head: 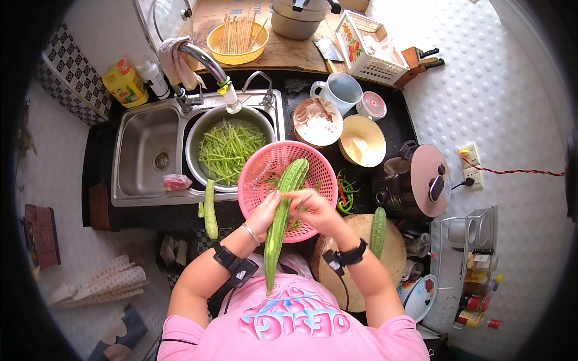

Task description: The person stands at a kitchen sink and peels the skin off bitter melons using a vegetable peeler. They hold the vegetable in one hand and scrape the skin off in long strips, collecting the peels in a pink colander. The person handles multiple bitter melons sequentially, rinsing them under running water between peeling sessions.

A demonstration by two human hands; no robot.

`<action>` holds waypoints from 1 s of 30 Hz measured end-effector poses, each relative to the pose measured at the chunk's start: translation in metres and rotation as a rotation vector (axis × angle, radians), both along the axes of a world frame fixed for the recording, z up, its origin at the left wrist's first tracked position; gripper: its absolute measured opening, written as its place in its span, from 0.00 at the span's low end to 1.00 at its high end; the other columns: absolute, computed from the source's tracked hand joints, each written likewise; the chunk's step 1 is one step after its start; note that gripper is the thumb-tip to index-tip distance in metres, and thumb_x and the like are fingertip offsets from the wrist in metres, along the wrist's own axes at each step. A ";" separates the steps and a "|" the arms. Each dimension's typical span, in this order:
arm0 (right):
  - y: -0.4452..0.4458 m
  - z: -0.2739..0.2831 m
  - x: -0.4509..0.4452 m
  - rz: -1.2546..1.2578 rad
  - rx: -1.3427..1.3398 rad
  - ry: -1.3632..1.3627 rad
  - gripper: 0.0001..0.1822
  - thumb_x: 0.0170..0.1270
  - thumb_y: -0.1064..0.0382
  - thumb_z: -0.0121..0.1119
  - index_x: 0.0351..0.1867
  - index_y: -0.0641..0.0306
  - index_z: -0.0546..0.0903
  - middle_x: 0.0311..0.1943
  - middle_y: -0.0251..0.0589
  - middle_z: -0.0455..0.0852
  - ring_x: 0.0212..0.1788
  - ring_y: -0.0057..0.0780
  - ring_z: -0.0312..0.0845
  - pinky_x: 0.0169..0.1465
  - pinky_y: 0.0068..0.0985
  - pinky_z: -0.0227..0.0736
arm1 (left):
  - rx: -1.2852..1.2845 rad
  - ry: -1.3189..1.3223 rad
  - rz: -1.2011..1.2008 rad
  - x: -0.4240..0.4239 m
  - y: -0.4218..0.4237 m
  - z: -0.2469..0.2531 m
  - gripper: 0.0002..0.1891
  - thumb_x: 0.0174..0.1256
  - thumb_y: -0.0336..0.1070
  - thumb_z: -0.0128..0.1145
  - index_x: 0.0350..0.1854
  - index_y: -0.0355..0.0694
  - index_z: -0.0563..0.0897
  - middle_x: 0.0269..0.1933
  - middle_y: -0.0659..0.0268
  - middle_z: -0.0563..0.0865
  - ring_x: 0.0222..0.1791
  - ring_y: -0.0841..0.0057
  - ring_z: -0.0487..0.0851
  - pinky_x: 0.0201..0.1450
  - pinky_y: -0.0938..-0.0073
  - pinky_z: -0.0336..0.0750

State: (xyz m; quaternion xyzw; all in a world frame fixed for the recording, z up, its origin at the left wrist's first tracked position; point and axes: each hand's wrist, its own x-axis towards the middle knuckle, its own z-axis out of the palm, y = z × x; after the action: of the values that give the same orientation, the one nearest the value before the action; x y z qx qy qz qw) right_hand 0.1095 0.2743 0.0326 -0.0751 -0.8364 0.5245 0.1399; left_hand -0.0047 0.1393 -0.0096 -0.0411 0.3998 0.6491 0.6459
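My left hand (265, 215) grips a long ridged green gourd (276, 230), which slants across a pink plastic colander (246, 192). My right hand (314, 212) is at the gourd's right side with its fingers bent; something thin seems to be between them, too small and blurred to name. Green peelings lie in the colander. Cut green strips (230, 149) sit in a metal basin (192, 158) in the right sink bowl. A peeled gourd piece (210, 212) lies at the sink's front edge. Another ridged gourd (379, 230) rests on a round wooden chopping board (350, 282).
Wrapped meat (176, 182) lies at the left sink bowl's front edge. Green and red chilies (346, 194) are right of the colander. Two bowls, a grey mug (343, 90) and an electric cooker (422, 180) stand beyond. A cleaver (329, 50) and knife block (413, 65) are at the back.
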 end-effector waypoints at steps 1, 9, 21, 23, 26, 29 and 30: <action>-0.010 0.009 0.002 0.105 0.157 0.003 0.07 0.54 0.69 0.63 0.36 0.60 0.82 0.44 0.41 0.83 0.52 0.37 0.74 0.56 0.32 0.68 | 0.033 -0.059 -0.005 -0.002 0.001 -0.002 0.16 0.74 0.50 0.38 0.54 0.47 0.68 0.39 0.64 0.79 0.26 0.75 0.80 0.26 0.75 0.79; -0.008 -0.025 0.039 -0.255 0.077 -0.230 0.09 0.55 0.68 0.62 0.38 0.65 0.81 0.34 0.42 0.84 0.38 0.35 0.81 0.46 0.28 0.73 | -0.097 -0.212 0.017 -0.014 0.016 -0.002 0.17 0.73 0.49 0.39 0.46 0.42 0.75 0.30 0.63 0.80 0.27 0.74 0.78 0.31 0.71 0.77; -0.038 -0.006 0.002 -0.179 -0.852 -0.143 0.08 0.61 0.68 0.60 0.41 0.68 0.80 0.36 0.33 0.83 0.37 0.17 0.77 0.42 0.17 0.73 | -0.117 -0.354 0.094 -0.004 0.035 0.014 0.24 0.73 0.57 0.32 0.49 0.43 0.75 0.30 0.64 0.79 0.25 0.71 0.79 0.26 0.68 0.77; -0.025 -0.005 -0.007 -0.225 -0.757 -0.158 0.07 0.63 0.67 0.59 0.39 0.68 0.79 0.32 0.31 0.82 0.32 0.16 0.76 0.37 0.17 0.73 | -0.068 -0.267 0.045 -0.003 0.030 0.008 0.26 0.73 0.59 0.31 0.51 0.44 0.75 0.31 0.64 0.80 0.26 0.74 0.79 0.25 0.69 0.76; -0.005 -0.015 -0.022 -0.316 -0.712 -0.033 0.07 0.63 0.67 0.59 0.40 0.68 0.79 0.34 0.33 0.83 0.34 0.17 0.77 0.37 0.17 0.73 | 0.045 -0.235 -0.083 -0.006 0.019 0.009 0.28 0.71 0.62 0.30 0.45 0.44 0.76 0.31 0.63 0.81 0.26 0.76 0.80 0.24 0.74 0.76; 0.029 -0.016 -0.030 -0.416 -0.568 0.001 0.06 0.63 0.68 0.58 0.39 0.68 0.80 0.34 0.33 0.84 0.34 0.16 0.77 0.39 0.17 0.73 | -0.076 -0.087 -0.159 -0.001 0.012 0.009 0.28 0.70 0.63 0.31 0.43 0.45 0.76 0.28 0.65 0.81 0.22 0.75 0.79 0.21 0.75 0.75; 0.042 -0.023 -0.029 -0.455 -0.559 -0.029 0.06 0.63 0.68 0.58 0.39 0.68 0.80 0.33 0.33 0.84 0.33 0.16 0.77 0.39 0.17 0.73 | -0.122 -0.103 -0.214 -0.003 0.010 0.020 0.28 0.70 0.64 0.31 0.41 0.44 0.77 0.26 0.66 0.81 0.19 0.75 0.79 0.19 0.76 0.75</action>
State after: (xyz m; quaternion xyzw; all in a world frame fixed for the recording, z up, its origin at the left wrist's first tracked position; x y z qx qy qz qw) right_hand 0.0806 0.3161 0.0099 -0.3021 -0.6244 0.6873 0.2155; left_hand -0.0074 0.1493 0.0102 -0.0707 0.4071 0.5480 0.7273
